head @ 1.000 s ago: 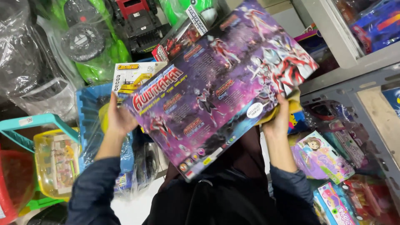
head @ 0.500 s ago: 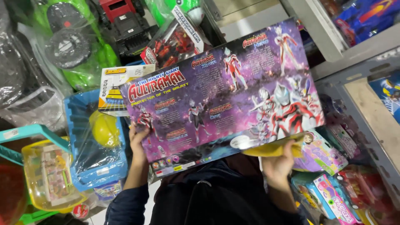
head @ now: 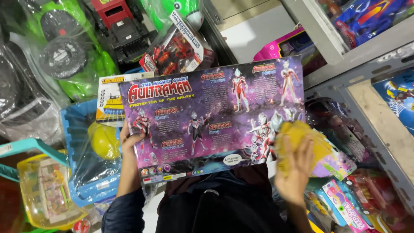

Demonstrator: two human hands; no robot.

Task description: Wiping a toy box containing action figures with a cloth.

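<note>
A large flat purple toy box printed with red-and-silver hero figures lies level in front of me, its long side left to right. My left hand grips the box's lower left edge. At the box's lower right corner, my right hand presses a crumpled yellow cloth against the box face, fingers spread over the cloth.
Packed toys surround me: a green wheeled vehicle, a red robot set, a blue basket with a yellow ball, a yellow-lidded case. Grey shelving with more boxes stands at right.
The box has swung from a tilt to level. My right hand left the box's edge and now lies over the yellow cloth on its lower right corner.
</note>
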